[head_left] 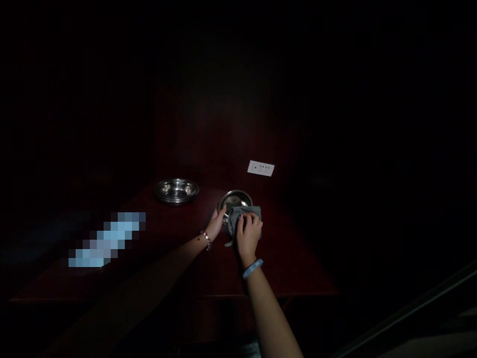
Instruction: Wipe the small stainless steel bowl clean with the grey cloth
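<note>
My left hand [215, 223] grips the near left rim of a shiny metal bowl [238, 195], thumb over the edge. The bowl is tilted up above the dark red table [223, 273], its inside facing me. In my right hand [249, 234] is a grey-green cloth [233, 221], pressed against the bowl's right front side. Part of the cloth hangs below the bowl. The cloth and my fingers hide the bowl's lower right part. Several shallow metal dishes [177, 190] sit stacked on the table to the left.
A blurred-out bright blue, pixelated object [108, 241] lies at the table's left. Behind the bowl, a white socket plate [261, 168] shows on a dark surface. The table's front edge [208, 296] runs below my hands. The surroundings are very dark.
</note>
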`<state>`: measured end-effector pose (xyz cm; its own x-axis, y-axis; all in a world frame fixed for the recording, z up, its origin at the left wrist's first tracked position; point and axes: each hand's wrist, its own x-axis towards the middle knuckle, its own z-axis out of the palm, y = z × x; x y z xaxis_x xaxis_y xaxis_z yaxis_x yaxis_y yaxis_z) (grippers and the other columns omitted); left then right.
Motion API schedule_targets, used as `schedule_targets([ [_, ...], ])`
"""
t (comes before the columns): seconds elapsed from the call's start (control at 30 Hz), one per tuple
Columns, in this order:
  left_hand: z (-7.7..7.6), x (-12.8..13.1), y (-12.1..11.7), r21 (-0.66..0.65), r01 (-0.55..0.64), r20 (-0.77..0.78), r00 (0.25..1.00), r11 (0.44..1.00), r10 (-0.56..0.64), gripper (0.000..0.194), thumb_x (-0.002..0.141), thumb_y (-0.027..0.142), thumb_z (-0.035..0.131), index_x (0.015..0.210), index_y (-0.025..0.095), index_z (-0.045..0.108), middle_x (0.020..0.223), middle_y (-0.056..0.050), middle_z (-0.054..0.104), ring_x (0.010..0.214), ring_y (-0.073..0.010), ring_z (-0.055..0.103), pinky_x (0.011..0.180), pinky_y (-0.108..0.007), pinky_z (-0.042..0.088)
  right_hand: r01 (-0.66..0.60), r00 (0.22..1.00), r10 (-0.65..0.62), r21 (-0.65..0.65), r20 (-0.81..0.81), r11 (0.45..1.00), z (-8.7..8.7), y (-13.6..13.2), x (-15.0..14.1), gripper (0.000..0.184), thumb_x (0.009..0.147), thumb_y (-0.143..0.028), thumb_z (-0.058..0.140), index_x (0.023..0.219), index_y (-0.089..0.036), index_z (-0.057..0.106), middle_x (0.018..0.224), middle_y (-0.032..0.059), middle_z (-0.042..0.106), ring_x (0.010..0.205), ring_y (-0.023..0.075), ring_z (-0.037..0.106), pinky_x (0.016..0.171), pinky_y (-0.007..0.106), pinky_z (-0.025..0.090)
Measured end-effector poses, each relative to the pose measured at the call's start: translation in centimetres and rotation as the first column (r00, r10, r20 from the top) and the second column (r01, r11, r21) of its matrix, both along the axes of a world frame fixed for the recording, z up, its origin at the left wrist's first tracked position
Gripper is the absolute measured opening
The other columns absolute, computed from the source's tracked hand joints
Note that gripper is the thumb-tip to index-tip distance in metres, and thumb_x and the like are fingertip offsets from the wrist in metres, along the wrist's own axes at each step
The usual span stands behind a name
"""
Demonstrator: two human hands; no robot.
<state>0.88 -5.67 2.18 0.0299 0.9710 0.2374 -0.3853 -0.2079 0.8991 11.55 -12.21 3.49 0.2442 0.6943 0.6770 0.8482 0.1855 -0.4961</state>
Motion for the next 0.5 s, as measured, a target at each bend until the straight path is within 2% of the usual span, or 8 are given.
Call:
schedule_targets([
  [0.17,0.2,1.1,-1.5,0.029,0.045,0.015,0.999,0.999,-0.046,0.042,0.083,0.049,0.055,0.117,0.023,0.052,0.118,-0.007,0.065,0.109,-0.0173,0.062,0.092,-0.029,0.049,0.110,0.978,-0.102,0.036,-0.184,0.993,-0.3,0.4,0.3,0.030,0.092,-0.046,0.043,0.097,-0.017,0.051,0.105,0.0136,0.052,0.103,0.0272,0.046,0.099,0.043,0.033],
  [0.33,0.6,1.6,-2.2,0.061,0.032,0.023,0.999,0.998,-0.034,0.038,0.087,0.041,0.051,0.121,0.024,0.049,0.126,-0.007,0.061,0.118,-0.0171,0.057,0.098,-0.029,0.046,0.177,0.882,-0.127,0.068,-0.455,0.982,-1.7,1.8,0.9,0.049,0.082,-0.054,0.056,0.108,-0.015,0.043,0.115,0.0191,0.051,0.109,0.0265,0.049,0.098,0.040,0.040],
  [0.4,0.6,1.7,-2.2,0.069,0.033,0.008,0.999,0.997,-0.034,0.038,0.089,0.040,0.048,0.123,0.024,0.048,0.127,-0.007,0.061,0.118,-0.0171,0.057,0.098,-0.030,0.047,0.089,0.812,-0.045,0.047,-0.582,0.995,-2.3,2.5,1.2,0.054,0.082,-0.053,0.056,0.116,-0.014,0.041,0.117,0.0188,0.055,0.103,0.0228,0.056,0.090,0.036,0.046],
  [0.5,0.6,1.7,-2.1,0.102,0.028,-0.029,0.999,0.994,-0.026,0.038,0.090,0.041,0.047,0.124,0.024,0.049,0.127,-0.007,0.061,0.119,-0.0171,0.057,0.100,-0.030,0.046,-0.164,0.685,0.094,-0.026,-0.723,0.986,-2.7,3.0,1.4,0.052,0.085,-0.055,0.049,0.114,-0.012,0.051,0.109,0.0162,0.066,0.097,0.0215,0.065,0.085,0.033,0.051],
])
